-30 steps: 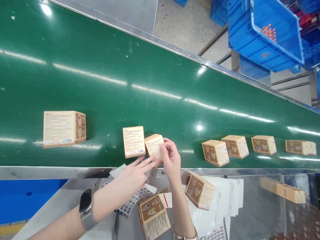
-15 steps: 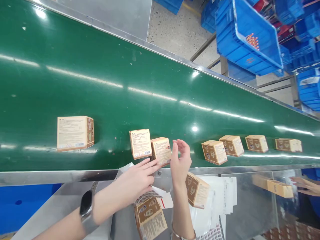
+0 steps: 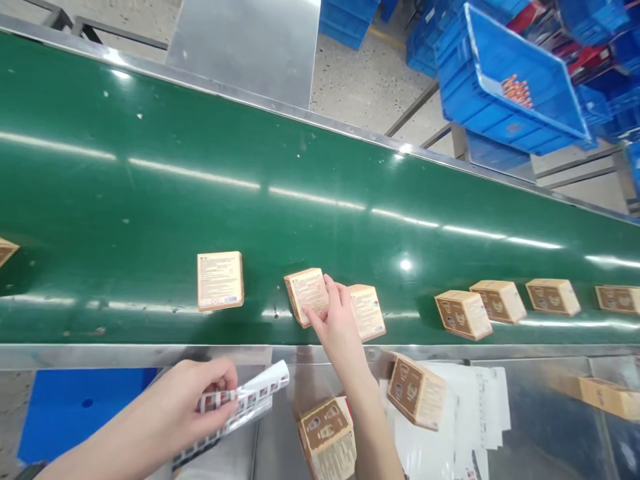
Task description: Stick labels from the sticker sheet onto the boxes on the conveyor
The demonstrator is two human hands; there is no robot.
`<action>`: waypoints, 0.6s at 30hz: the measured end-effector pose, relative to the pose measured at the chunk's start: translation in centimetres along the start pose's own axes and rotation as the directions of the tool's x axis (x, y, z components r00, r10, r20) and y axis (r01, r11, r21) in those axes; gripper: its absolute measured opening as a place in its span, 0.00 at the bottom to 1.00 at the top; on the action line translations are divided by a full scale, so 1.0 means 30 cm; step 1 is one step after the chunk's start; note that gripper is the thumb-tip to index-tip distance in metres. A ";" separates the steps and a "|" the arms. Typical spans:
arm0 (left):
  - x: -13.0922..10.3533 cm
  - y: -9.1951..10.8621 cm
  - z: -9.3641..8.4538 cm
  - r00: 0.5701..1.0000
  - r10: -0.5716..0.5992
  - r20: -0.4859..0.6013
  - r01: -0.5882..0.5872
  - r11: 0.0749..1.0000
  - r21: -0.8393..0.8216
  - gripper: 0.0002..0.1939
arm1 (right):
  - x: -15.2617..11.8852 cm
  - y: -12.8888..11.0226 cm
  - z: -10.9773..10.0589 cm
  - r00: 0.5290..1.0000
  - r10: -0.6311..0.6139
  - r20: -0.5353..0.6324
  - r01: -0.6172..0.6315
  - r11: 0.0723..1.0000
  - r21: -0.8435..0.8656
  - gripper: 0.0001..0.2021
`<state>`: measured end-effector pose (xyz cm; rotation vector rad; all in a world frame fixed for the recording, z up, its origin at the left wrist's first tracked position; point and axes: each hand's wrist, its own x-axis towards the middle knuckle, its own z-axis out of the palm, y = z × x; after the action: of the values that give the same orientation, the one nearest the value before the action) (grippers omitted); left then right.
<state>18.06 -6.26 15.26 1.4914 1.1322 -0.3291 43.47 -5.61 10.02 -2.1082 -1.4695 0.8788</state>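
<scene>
Pinched in my left hand (image 3: 215,393) is a partly curled sheet of stickers (image 3: 257,390), held in front of the belt's near edge. Over the green belt, my right hand (image 3: 340,317) has its thumb and fingers on a small tan-and-brown carton (image 3: 304,293), which sits slightly turned. Right behind those fingers stands a second carton (image 3: 369,312), partly covered by the hand. Another carton (image 3: 220,280) stands apart to the left. Below my right forearm, a carton (image 3: 327,440) lies on the metal table, and one more carton (image 3: 417,393) rests by white sheets (image 3: 460,413).
Several cartons (image 3: 464,313) stand farther right on the green belt (image 3: 200,213). A metal rail (image 3: 140,355) edges the near side. Beyond the belt is a blue bin (image 3: 510,113) with orange items inside. A blue panel (image 3: 85,413) lies at lower left.
My left hand has drawn back left from the cartons with the sticker sheet. My right hand has come down onto a carton. Cartons appear farther right, and the view has shifted.
</scene>
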 end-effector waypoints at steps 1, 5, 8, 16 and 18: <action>-0.004 0.020 -0.020 0.999 -0.018 0.040 0.020 0.999 -0.036 0.11 | 0.004 -0.018 0.011 1.000 0.023 0.011 -0.024 0.999 0.038 0.28; -0.003 0.088 -0.085 0.994 -0.067 0.084 0.070 0.997 -0.023 0.15 | -0.026 -0.116 0.016 0.996 0.026 0.089 -0.043 0.982 0.185 0.25; 0.008 0.110 -0.103 0.994 -0.070 0.089 0.071 0.997 -0.004 0.17 | -0.088 -0.192 -0.034 0.976 -0.189 0.111 0.168 0.971 0.172 0.14; 0.035 0.129 -0.078 0.997 -0.052 0.054 0.063 0.974 -0.216 0.12 | -0.202 -0.228 -0.083 0.813 -0.535 0.231 0.540 0.840 0.046 0.08; 0.043 0.125 -0.069 0.998 -0.011 0.066 0.032 0.948 -0.317 0.10 | -0.212 -0.218 -0.070 0.783 -0.607 0.136 0.616 0.787 -0.038 0.09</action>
<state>20.85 -3.30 17.16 1.1767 1.0938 -0.1958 39.03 -9.22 17.42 -1.4619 -2.1062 0.6924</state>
